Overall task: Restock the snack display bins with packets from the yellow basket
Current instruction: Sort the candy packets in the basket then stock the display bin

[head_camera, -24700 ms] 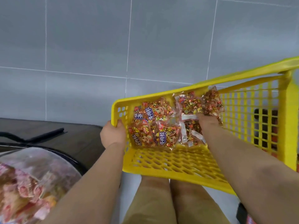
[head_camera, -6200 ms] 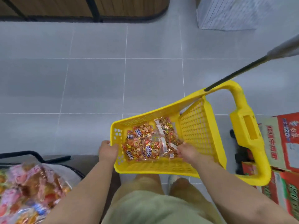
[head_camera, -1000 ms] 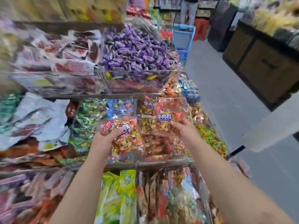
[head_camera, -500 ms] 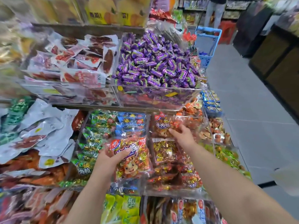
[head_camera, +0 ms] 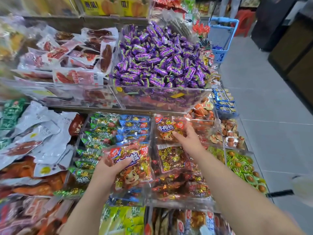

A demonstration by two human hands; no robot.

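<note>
I saw a glossy, crinkled plastic packet (head_camera: 135, 168). The bins (head_camera: 160, 100) looked smooth clear acrylic, the floor (head_camera: 271, 116) matt tile.

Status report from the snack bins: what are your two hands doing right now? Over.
Left hand grips a red beef-cube packet. Right hand rests on a second packet in the clear bin. Nothing blocking.

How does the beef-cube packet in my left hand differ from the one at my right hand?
The left-hand packet is gripped in the left hand, in front of the bins; the right-hand packet already sits in the clear bin, the right hand touching it. The left-hand packet tilts; the right-hand packet's label reads level. Both are red beef-cube packets.
</note>
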